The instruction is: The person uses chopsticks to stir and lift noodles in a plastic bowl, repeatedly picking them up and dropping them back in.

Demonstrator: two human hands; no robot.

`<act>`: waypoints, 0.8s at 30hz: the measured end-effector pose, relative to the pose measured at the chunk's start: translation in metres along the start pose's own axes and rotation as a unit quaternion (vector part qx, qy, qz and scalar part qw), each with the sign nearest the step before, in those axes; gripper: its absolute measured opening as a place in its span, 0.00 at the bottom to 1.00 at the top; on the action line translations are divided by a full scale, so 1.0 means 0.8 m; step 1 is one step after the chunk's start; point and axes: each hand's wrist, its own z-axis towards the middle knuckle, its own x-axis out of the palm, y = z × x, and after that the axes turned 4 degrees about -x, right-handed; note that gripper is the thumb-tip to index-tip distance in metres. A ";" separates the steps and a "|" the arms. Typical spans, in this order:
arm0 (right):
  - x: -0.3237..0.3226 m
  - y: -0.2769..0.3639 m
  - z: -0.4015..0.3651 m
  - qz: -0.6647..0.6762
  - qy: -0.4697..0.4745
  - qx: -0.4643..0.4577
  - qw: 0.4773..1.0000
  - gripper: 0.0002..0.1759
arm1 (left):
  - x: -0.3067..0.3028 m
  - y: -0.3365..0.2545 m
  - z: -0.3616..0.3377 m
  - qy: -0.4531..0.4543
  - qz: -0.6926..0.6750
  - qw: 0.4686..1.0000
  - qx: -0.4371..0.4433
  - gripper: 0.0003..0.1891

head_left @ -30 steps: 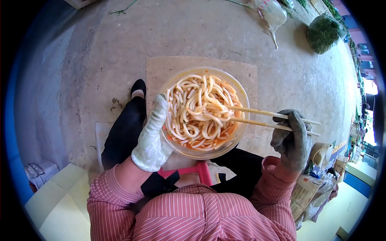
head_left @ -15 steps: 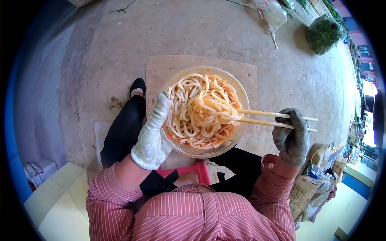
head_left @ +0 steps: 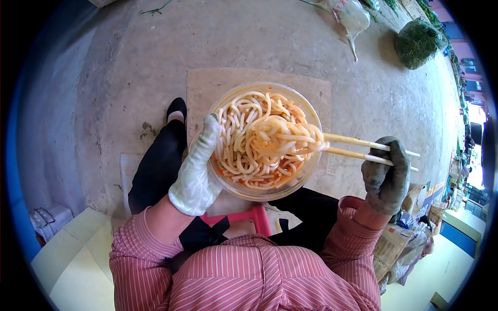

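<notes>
The right hand, in a grey glove, was pinching a pair of wooden chopsticks between thumb and fingers. The front ends of these gripped a thick bundle of noodles, which hung over the right part of the round plastic bowl. The left hand, in a pale patterned glove, was holding this bowl at its left wall; the thumb pressed along the rim, and the other fingers were hidden. Inside lay more noodles, with reddish sauce seen mostly at the lower and right sides.

The bowl was held over the flat brown sheet, whose far left and far right corners showed behind it. Just beside the sheet's left edge there was a black shoe. Nearer to the body, below the bowl, was a pink plastic frame. Farther away, near the floor's far right corner, lay a whitish plastic bag and a bag of greens.
</notes>
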 end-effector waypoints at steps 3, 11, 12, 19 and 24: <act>-0.016 -0.010 0.000 -0.009 0.008 -0.016 1.000 0.13 | 0.000 0.000 0.000 0.003 0.000 1.000 -0.003 0.30; -0.024 -0.009 -0.009 -0.360 0.024 -0.364 0.859 0.13 | -0.003 0.005 0.002 -0.011 0.000 1.000 -0.017 0.30; -0.026 -0.008 -0.012 -0.375 0.049 -0.401 0.834 0.11 | -0.003 0.005 0.002 -0.011 -0.001 1.000 -0.017 0.30; 0.022 0.012 -0.037 -0.196 0.074 -0.040 0.977 0.16 | 0.009 0.002 -0.003 0.023 -0.018 0.999 -0.042 0.33; -0.025 0.025 -0.034 -0.429 0.175 -0.502 0.730 0.16 | 0.012 0.000 -0.009 0.018 0.005 0.999 -0.044 0.33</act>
